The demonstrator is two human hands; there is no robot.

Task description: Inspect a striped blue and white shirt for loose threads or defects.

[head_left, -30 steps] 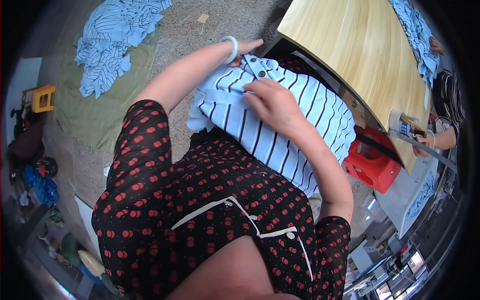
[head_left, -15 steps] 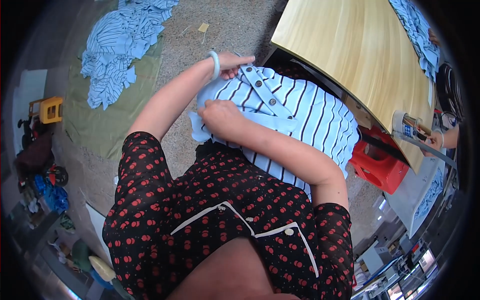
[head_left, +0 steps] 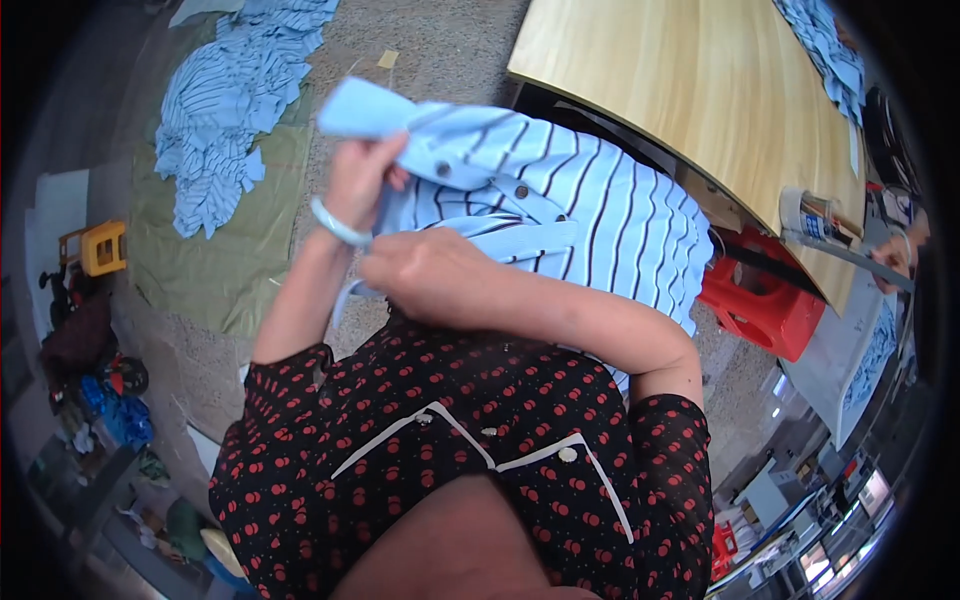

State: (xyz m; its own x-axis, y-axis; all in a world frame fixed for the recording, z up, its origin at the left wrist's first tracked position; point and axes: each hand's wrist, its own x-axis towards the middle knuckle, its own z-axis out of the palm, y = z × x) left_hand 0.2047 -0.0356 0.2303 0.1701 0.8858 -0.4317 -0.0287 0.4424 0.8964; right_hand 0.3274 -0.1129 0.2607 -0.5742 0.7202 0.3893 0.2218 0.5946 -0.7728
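Speckled floor (head_left: 440,45) runs beneath the workplace, with a heap of striped cloth (head_left: 225,120) on a green sheet (head_left: 215,285) towards its upper left corner, and a pale wooden table (head_left: 680,100) at the upper right, a red stool (head_left: 770,305) under its lower corner. Just off the table's near edge, a blue shirt (head_left: 620,215) with dark stripes is bunched across the front of the person's body, its button strip (head_left: 521,191) slanting over the top. At the shirt's left end, the left hand (head_left: 368,180) is mostly closed, thumb against fingers, and appears to pinch the cloth below a plain blue flap (head_left: 365,108), though blur softens the grip. The right hand (head_left: 418,270) is loosely curled at the lower left edge, close to the left wrist; its back hides the fingertips, so I cannot tell whether they have hold of anything. For good handling, the left pinch should stay light and near the edge, the buttons facing up, and the right fingers should smooth the layers flat, without dragging the stripes crooked.
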